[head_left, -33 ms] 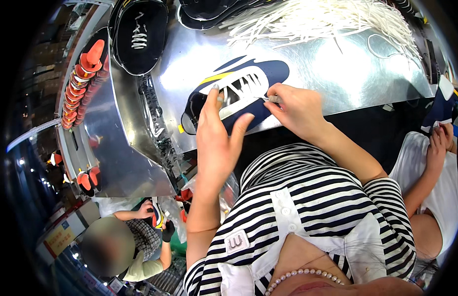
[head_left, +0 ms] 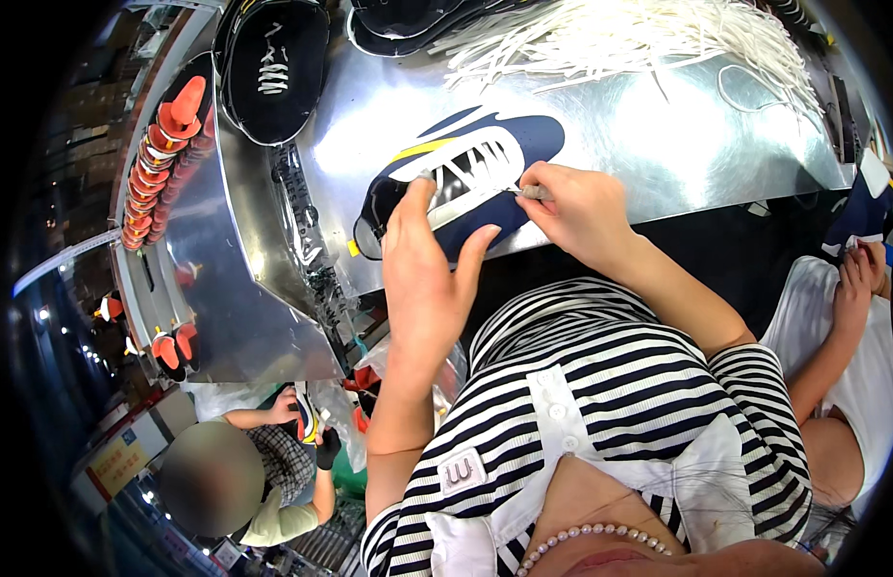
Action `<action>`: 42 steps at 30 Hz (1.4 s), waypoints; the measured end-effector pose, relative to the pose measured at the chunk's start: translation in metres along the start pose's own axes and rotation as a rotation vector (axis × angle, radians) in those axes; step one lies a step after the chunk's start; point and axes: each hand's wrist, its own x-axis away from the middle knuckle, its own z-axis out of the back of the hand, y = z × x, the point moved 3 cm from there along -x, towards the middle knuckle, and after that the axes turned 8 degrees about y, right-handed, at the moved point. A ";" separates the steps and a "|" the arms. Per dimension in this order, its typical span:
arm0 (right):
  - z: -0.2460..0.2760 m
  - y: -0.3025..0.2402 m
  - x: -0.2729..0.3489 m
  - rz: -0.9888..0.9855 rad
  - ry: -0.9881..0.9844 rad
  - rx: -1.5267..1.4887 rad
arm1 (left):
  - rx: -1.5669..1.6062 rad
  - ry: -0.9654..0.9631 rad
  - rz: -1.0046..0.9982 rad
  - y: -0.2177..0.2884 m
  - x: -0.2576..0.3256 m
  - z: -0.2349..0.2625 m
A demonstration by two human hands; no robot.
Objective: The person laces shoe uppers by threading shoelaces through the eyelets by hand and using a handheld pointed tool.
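A navy and white sneaker [head_left: 538,137] with a yellow stripe and black collar lies on the metal table, toe to the right. White lace [head_left: 480,165] crosses its front eyelets. My left hand [head_left: 425,264] holds the shoe near the collar, fingertips at its opening and thumb apart along the near side. My right hand [head_left: 581,212] is closed in a pinch on a small pale-handled tool [head_left: 537,192]. The tool's thin tip is at the near eyelet edge, close to the lace. What the tip touches is too small to tell.
A heap of white laces [head_left: 639,43] lies at the back right. Black shoes [head_left: 273,72] stand at the back left. Orange and white pieces [head_left: 148,183] line a rack further left. A co-worker [head_left: 283,471] handles a shoe at lower left; another person [head_left: 831,375] sits at right.
My right hand has turned slightly, and more of the tool's pale handle shows. My left hand has shifted very little. The shoe stays in place.
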 end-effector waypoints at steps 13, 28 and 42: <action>0.037 -0.012 0.028 -0.097 -0.614 -0.217 | -0.008 0.206 -0.220 -0.010 -0.019 -0.018; 0.031 -0.072 -0.011 -0.298 -0.913 -2.107 | 0.141 0.329 -0.431 0.040 -0.022 0.026; 0.038 0.003 0.007 -0.389 -0.307 -0.857 | -0.111 -0.009 -0.196 -0.004 -0.031 -0.036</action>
